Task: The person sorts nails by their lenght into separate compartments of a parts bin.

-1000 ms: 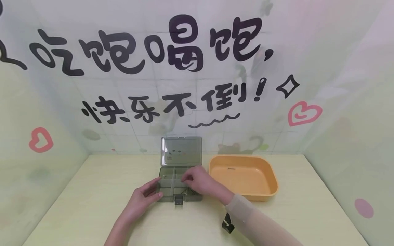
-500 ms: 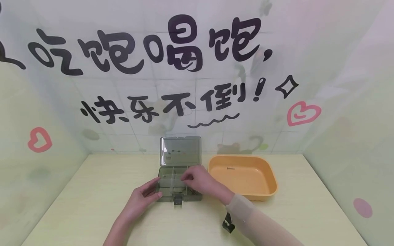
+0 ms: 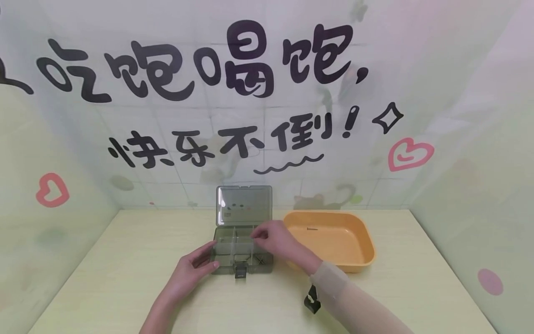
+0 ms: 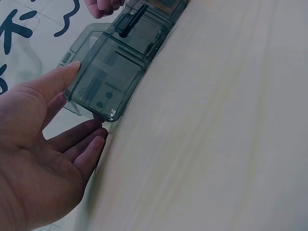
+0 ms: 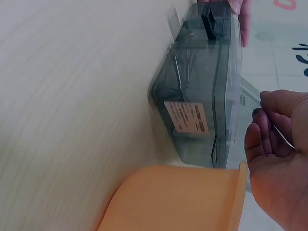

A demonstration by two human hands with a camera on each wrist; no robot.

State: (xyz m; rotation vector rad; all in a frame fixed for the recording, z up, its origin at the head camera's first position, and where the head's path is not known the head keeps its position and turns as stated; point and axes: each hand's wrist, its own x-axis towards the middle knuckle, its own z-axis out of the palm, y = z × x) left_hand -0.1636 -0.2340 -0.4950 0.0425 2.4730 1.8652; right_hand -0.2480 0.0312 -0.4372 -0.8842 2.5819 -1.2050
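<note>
Compartment box [image 3: 242, 253], smoky transparent, lid raised, is set at lower centre of table [image 3: 125, 287]. Left hand [image 3: 192, 271] is laid with straight fingers against its left wall; a thin divider [image 5: 281, 134] is pinched by right hand [image 3: 277, 241] over it. Orange tray [image 3: 333, 239] is placed just right.

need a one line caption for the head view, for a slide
Left hand steadies a clear compartment box with its lid up while the right hand reaches into it, beside an orange tray.
</note>
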